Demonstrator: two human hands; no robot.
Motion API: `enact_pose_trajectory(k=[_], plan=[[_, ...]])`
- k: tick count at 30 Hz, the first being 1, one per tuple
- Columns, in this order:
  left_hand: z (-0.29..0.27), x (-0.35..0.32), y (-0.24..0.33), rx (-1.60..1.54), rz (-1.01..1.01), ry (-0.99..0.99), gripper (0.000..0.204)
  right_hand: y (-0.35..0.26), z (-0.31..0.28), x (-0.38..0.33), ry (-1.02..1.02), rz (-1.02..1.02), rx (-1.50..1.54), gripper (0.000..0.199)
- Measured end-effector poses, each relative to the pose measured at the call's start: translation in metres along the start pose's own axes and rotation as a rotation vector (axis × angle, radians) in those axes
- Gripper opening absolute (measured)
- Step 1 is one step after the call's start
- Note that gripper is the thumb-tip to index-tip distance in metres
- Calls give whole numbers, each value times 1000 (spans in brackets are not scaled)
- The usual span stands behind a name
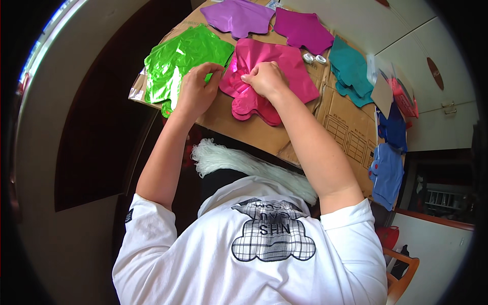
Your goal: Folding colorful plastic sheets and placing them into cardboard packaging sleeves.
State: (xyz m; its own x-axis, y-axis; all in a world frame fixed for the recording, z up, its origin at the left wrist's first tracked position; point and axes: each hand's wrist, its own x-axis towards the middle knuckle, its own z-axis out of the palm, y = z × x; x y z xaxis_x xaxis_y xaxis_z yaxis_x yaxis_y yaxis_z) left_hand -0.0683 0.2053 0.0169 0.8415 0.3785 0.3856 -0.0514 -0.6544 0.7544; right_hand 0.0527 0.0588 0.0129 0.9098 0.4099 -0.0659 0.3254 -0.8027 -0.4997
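Note:
A stack of flat pink foil balloons (300, 76) lies in the middle of the cardboard, its surface creased. My right hand (268, 80) is over this stack, thumb and fingers closed in a pinch on the pink foil. Just to the left, my left hand (200, 87) hovers at the right edge of a pile of shiny green foil balloons (178, 56). Its thumb and forefinger are pressed together near the gap between the green and pink piles. Whatever they may hold is too small to make out.
Around the cardboard-covered table (244, 134) lie lilac (239, 18), magenta (304, 29), teal (351, 68) and blue (389, 173) foil piles. Two small white rolls (314, 59) sit beyond the pink stack. A bundle of white string (244, 165) drapes across my lap. An orange chair (406, 274) stands lower right.

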Motion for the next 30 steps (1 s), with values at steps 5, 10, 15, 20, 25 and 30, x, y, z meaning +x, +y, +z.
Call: enact_pose_trajectory(k=[5, 10, 15, 20, 25, 30], plan=[[-1, 7, 1, 1, -18, -83, 24, 1, -10, 0, -81, 15, 265, 20], [13, 35, 0, -152, -133, -230, 42, 10, -3, 1, -24, 30, 291, 18], [18, 43, 7, -29, -240, -344, 58, 9, 0, 0, 21, -46, 340, 18], [34, 41, 9, 164, -196, -160, 69, 21, 10, 18, -106, -25, 427, 27], [42, 43, 10, 215, -163, -129, 78, 19, 4, 24, -235, 86, 622, 31], [49, 41, 7, 274, -58, -106, 83, 11, 2, 32, -247, 105, 683, 23]])
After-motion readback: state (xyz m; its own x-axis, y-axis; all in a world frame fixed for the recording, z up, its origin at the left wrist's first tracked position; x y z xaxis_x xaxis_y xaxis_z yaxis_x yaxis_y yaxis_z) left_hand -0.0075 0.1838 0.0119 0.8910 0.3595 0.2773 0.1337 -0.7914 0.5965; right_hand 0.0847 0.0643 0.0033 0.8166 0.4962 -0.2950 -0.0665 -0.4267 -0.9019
